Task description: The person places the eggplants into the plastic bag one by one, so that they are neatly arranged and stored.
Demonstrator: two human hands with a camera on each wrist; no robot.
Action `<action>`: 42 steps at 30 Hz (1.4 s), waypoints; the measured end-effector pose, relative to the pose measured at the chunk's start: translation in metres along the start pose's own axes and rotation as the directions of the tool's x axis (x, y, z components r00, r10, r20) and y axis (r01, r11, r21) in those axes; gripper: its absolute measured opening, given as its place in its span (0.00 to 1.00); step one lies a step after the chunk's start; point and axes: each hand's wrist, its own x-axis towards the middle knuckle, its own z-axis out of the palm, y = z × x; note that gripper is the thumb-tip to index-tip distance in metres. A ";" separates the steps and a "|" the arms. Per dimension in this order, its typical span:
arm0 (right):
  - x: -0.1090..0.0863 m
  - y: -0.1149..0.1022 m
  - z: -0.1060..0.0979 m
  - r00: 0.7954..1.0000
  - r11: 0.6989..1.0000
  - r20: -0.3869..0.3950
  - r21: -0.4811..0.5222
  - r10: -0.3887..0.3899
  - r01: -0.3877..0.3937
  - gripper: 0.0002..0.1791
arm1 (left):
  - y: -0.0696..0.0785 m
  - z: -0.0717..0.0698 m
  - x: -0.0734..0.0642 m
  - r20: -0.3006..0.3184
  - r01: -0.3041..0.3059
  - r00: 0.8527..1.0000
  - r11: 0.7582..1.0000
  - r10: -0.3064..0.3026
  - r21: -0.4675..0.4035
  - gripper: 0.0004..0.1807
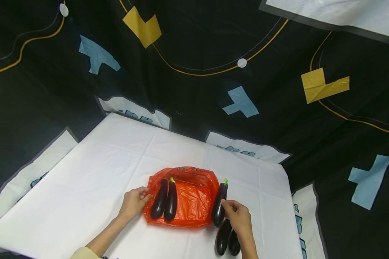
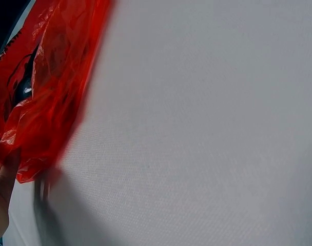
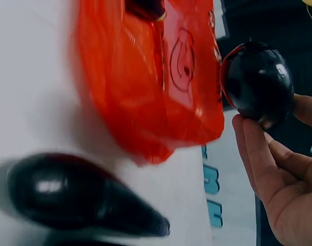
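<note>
While the left hand (image 1: 133, 205) pinches the edge of the red bag (image 1: 194, 205), the right hand (image 1: 241, 216) grips an eggplant (image 1: 219, 207) at the bag's right side! Two eggplants (image 1: 171, 203) lie in the bag, so this looks like loading; the next move likely calls for bringing the held one inward (mind that thin plastic). Two spare eggplants (image 1: 222, 238) rest by the right wrist on the white table (image 1: 116, 158). Beyond hangs black cloth (image 1: 188, 93), patched yellow and blue.
</note>
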 end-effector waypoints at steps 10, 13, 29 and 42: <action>0.009 -0.015 0.038 0.983 0.990 0.124 -0.010 -0.137 0.139 0.24 | 0.001 0.001 0.001 0.001 -0.005 1.000 1.000 0.005 -0.003 0.11; 0.012 -0.019 0.049 0.975 0.987 0.154 -0.012 -0.158 0.162 0.23 | 0.001 0.001 0.001 0.007 0.000 1.000 1.000 0.000 -0.006 0.10; 0.019 -0.025 0.100 0.957 0.974 0.242 -0.115 -0.162 0.194 0.17 | 0.003 0.002 0.000 -0.015 -0.021 1.000 1.000 0.021 0.009 0.10; 0.026 -0.023 0.115 0.954 0.970 0.267 -0.164 -0.134 0.182 0.15 | 0.004 0.001 -0.001 0.017 0.002 1.000 1.000 -0.002 -0.013 0.10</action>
